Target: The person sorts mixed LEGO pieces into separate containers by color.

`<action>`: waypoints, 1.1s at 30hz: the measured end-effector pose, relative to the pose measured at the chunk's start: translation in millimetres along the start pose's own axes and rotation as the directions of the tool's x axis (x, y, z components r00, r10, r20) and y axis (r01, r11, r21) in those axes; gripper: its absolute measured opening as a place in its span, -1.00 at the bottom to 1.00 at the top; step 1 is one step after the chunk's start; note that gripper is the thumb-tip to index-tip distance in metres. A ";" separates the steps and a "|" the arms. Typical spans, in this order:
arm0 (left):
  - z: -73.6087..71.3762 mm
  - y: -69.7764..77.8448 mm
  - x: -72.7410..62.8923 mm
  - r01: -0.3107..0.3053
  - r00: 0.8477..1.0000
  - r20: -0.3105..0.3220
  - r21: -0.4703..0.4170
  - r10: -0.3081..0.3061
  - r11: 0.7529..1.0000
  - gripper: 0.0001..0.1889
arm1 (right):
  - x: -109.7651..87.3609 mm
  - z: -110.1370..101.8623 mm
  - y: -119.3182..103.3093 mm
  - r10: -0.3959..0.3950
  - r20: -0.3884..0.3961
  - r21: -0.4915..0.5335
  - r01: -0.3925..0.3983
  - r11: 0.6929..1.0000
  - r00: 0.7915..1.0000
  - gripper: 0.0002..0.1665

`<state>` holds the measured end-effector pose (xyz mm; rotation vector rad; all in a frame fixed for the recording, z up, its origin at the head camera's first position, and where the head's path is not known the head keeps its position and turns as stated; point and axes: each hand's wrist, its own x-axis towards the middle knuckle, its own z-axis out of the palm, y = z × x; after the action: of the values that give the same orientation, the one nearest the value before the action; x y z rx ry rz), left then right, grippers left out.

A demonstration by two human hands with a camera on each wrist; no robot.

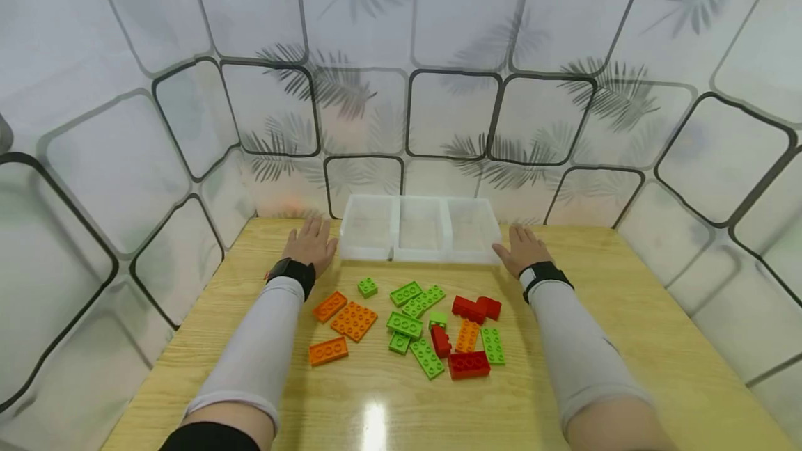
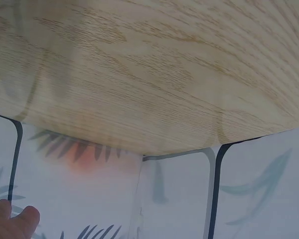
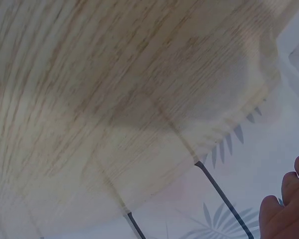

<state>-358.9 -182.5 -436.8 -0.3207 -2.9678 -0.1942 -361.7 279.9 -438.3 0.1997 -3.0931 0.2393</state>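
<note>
A translucent white tray [image 1: 420,255] with three compartments stands at the back of the wooden table, with nothing in it. My left hand [image 1: 310,247] lies beside the tray's left end, fingers straight and pointing to the back. At the right end my right hand [image 1: 525,250] lies the same way, its thumb close to the tray's corner. Neither hand holds anything. Toy bricks are scattered in front of the tray: orange bricks [image 1: 354,321] nearest the left arm, green bricks [image 1: 404,325] in the middle, and red bricks [image 1: 469,365] toward the right arm.
A patterned curtain [image 1: 451,113] with leaf prints surrounds the wooden table [image 1: 626,339] at the back and both sides. Among the red bricks lie one more orange brick [image 1: 467,336] and a long green brick [image 1: 493,346]. Both forearms flank the bricks.
</note>
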 end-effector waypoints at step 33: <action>-6.1 12.3 -5.6 0.026 0.999 -0.019 -0.005 -0.026 1.000 -0.38 | -7.9 5.4 8.1 0.013 0.010 0.002 -0.013 1.000 1.000 0.04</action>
<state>-350.0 -172.5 -430.4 -0.2793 -2.9545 -0.2067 -355.1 288.0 -445.2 0.1820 -3.1047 0.2430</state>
